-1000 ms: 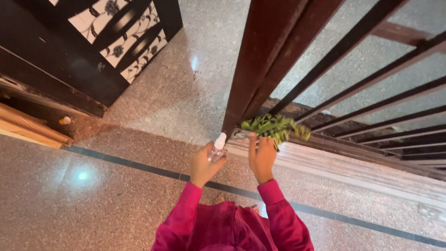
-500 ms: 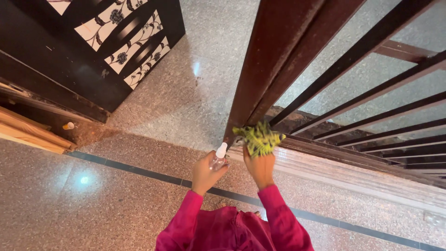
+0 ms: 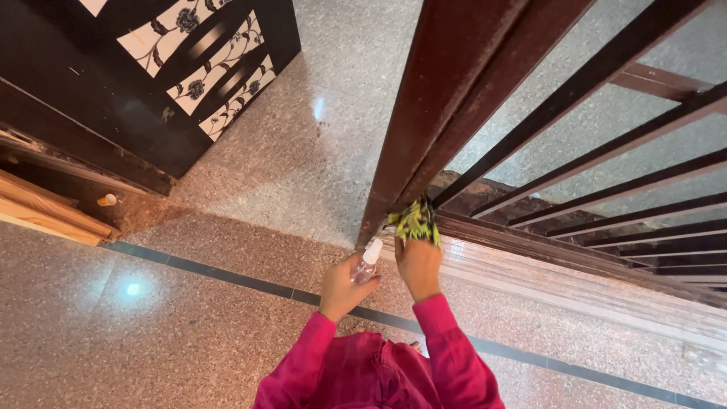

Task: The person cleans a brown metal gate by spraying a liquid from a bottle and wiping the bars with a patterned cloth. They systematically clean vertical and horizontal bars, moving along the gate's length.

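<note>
Since a sec ago the green-and-yellow patterned cloth (image 3: 414, 220) is bunched tighter and pulled in from the right, now pressed at the foot of the dark brown metal gate post (image 3: 447, 98), right where the lowest bars meet the bottom rail (image 3: 545, 246). The cam has also tipped a bit, so post and bars loom larger.

Right hand (image 3: 418, 265) is closed round the cloth, knuckles up, pushing it against the post base. Left hand (image 3: 344, 284) is wrapped round a small clear plastic spray bottle w/ white nozzle (image 3: 366, 263), held upright just beside the right hand, nearly touching it. Can't tell if a finger sits on the nozzle. Both sleeves are magenta.

Risks, as a judgement: the hands are v. close, so a sideways wipe could knock the bottle and loosen the grip on it; it would drop onto the speckled polished stone floor (image 3: 250, 189). The cloth is wadded in a tight corner btwn post and rail, so a loose end could snag on a bar. Spray landing on that glossy floor could leave it slippery underfoot. The black carved door panel w/ white floral inlay (image 3: 189, 68) is well apart, out of reach.
</note>
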